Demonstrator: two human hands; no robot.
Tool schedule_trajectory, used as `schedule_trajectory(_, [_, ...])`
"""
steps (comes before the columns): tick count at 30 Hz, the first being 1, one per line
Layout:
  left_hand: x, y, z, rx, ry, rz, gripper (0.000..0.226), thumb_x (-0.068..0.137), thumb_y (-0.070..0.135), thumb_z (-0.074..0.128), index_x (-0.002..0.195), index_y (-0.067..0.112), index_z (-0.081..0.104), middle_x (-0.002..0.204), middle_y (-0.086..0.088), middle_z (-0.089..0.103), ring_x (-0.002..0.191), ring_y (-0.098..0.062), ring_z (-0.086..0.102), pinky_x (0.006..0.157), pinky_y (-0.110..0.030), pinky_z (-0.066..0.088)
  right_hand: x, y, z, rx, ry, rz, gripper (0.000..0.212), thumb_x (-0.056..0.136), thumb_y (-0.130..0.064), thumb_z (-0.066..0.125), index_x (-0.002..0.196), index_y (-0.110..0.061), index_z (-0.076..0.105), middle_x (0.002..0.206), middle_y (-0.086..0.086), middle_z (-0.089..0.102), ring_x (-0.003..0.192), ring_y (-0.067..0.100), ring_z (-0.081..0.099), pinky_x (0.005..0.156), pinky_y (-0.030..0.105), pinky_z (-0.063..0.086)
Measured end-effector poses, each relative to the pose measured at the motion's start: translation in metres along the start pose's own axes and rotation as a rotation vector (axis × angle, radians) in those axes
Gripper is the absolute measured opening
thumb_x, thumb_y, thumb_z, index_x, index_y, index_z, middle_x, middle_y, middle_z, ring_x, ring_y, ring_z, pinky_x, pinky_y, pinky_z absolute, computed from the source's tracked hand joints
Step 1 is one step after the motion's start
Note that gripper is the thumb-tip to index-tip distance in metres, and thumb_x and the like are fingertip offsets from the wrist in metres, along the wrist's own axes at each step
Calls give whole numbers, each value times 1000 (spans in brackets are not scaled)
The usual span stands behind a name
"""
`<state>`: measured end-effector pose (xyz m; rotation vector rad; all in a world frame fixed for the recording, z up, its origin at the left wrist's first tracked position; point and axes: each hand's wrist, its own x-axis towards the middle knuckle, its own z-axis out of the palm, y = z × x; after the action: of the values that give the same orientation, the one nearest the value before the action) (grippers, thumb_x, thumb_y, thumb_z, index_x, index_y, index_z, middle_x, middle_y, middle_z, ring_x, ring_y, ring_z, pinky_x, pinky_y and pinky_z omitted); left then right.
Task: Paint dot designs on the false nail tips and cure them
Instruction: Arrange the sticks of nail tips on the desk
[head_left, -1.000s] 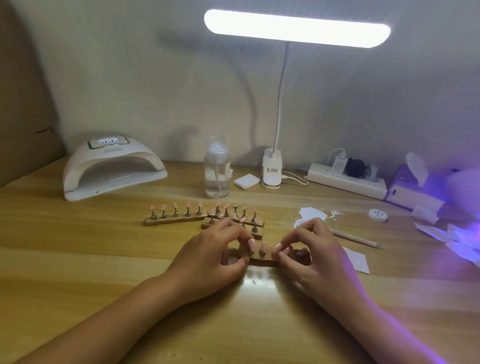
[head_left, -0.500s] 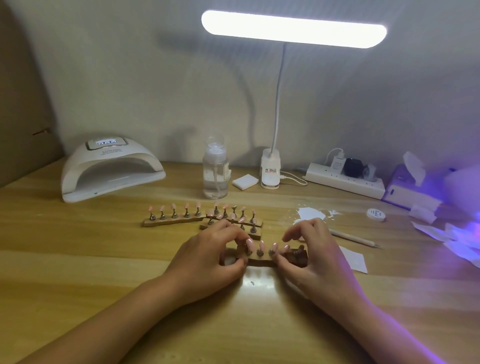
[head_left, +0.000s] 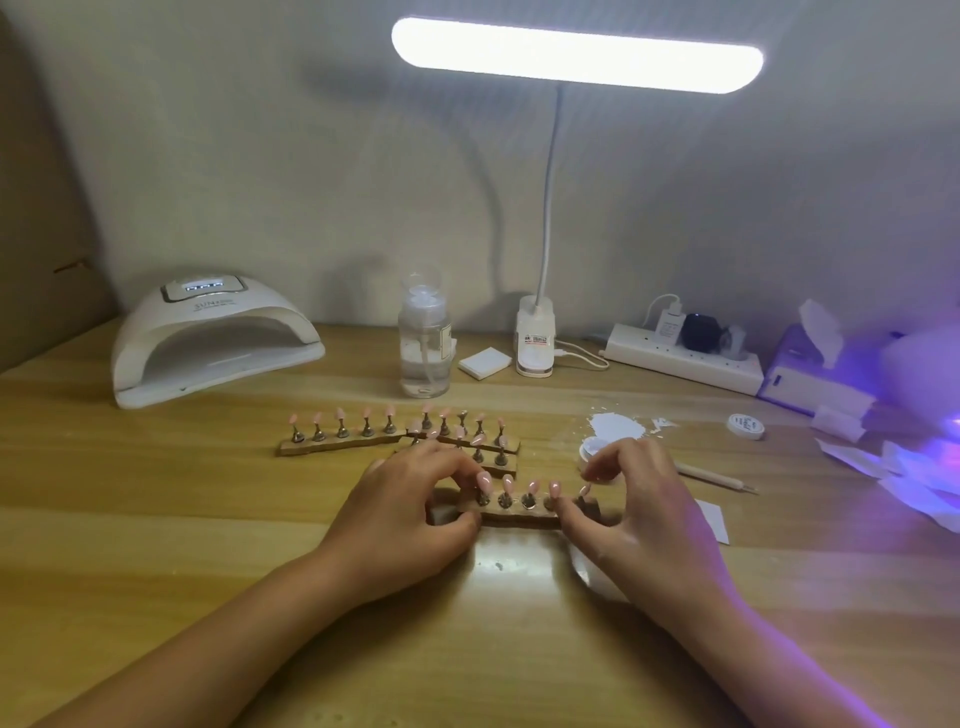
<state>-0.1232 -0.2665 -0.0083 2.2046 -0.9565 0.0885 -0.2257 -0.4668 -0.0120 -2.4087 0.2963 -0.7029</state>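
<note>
The left hand (head_left: 410, 514) pinches the left end of the narrow brown wooden holder strip (head_left: 519, 517) between thumb and curled fingers. The right hand (head_left: 649, 519) sets its thumb against the near edge of the right end, fingers arched above; whether those fingertips touch cannot be told. The strip lies flat on the pale wooden table (head_left: 156, 519), long axis left to right between the hands, carrying pink false nail tips (head_left: 508, 484) on metal stands. The white domed curing lamp (head_left: 208, 338) stands far left, well apart, so the left hand is nearer.
</note>
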Motion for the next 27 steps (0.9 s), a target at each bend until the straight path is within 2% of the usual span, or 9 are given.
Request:
schedule_trajectory(3, [0,-1,0,5,4,-18,18,80,26,72,89,39,62,92,27,56,98,-10,47,77,-33,39,-1,1,-2,-3,-16,61,25,83,-39,78,79,-37,53,100,-18,50,79,-5,61,69,34,53])
schedule_trajectory(6, [0,-1,0,5,1,-21,18,80,26,72,90,39,62,94,26,57,99,-9,49,76,-32,37,0,0,-3,55,-32,68,20,85,-31,77,78,-36,60,99,-19,51,86,-13,60,76,41,56])
schedule_trajectory(9, [1,0,0,11,-1,-18,17,80,25,71,90,37,63,90,24,56,83,13,48,72,-29,33,-1,-2,-4,51,-41,54,15,87,-30,75,80,-36,62,99,-20,52,92,-20,53,76,37,55])
schedule_trajectory(11, [1,0,1,30,0,-37,17,79,26,70,89,37,62,90,23,56,78,17,46,70,-27,32,-1,-3,-4,21,-60,63,15,88,-33,74,83,-37,60,101,-22,51,92,-22,52,73,31,52])
schedule_trajectory(15, [2,-3,0,78,61,-124,19,76,29,68,80,41,54,93,21,58,71,8,47,77,-29,34,10,5,-20,-9,37,125,18,81,-23,69,90,-34,57,103,-14,55,92,1,56,73,33,43])
schedule_trajectory(17, [2,-4,-1,104,76,-147,20,76,31,68,76,41,50,91,21,56,76,7,46,80,-29,32,18,19,-36,-153,102,205,18,86,-17,64,100,-29,65,108,-5,56,105,20,56,78,35,42])
schedule_trajectory(19, [3,-5,0,108,78,-157,18,76,31,67,77,40,51,91,21,56,81,6,47,81,-30,32,23,35,-47,-370,73,294,25,94,-21,59,117,-26,69,120,3,56,118,30,49,91,39,42])
schedule_trajectory(21, [3,-5,0,77,70,-170,15,76,31,67,79,39,55,93,20,58,83,5,49,80,-30,36,24,45,-49,-483,12,356,27,98,-32,58,121,-27,70,128,7,56,122,34,45,98,40,39])
schedule_trajectory(27, [5,-8,-3,-100,92,-178,13,79,26,74,80,35,66,96,19,66,74,6,55,71,-23,42,26,48,-46,-474,50,376,16,94,-36,64,103,-26,73,121,6,61,115,34,44,92,40,37])
